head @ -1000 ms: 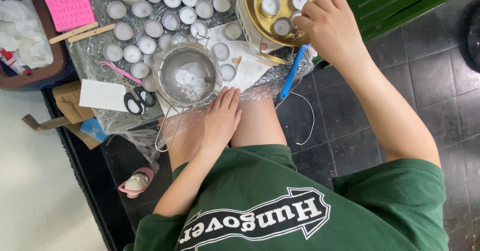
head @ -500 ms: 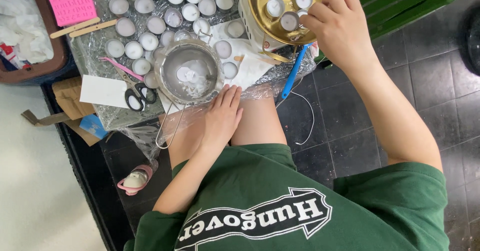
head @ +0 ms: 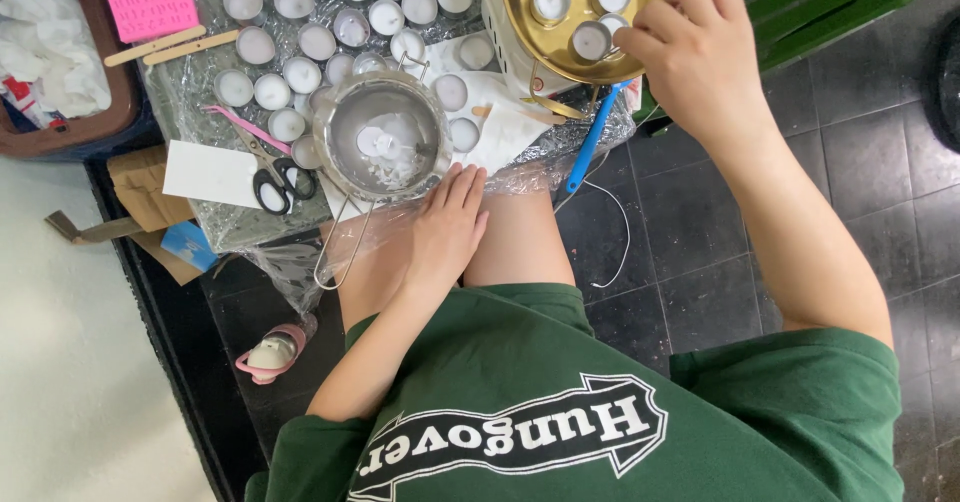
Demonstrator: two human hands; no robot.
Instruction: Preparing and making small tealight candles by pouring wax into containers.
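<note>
My right hand [head: 695,57] reaches over the rim of a round gold pan [head: 520,22] and pinches the edge of a small tealight cup [head: 590,40] inside it. Two more white-filled cups [head: 551,2] sit in the pan beside it. My left hand [head: 447,230] lies flat on my knee, fingers slightly apart, holding nothing. Its fingertips almost touch the crinkled clear plastic sheet [head: 520,167] just below a steel strainer bowl [head: 385,137] that holds white wax pieces.
Several tealight cups [head: 300,72] cover the plastic sheet. Scissors [head: 272,177], a pink tool [head: 235,120], white paper [head: 205,174], wooden sticks [head: 170,47] and a pink card [head: 155,2] lie left. A blue stick [head: 592,140] and a green crate [head: 810,2] are on the right.
My right hand stays at the pan's near rim, its fingers shifting slightly onto the cup. The left hand has not moved off the knee.
</note>
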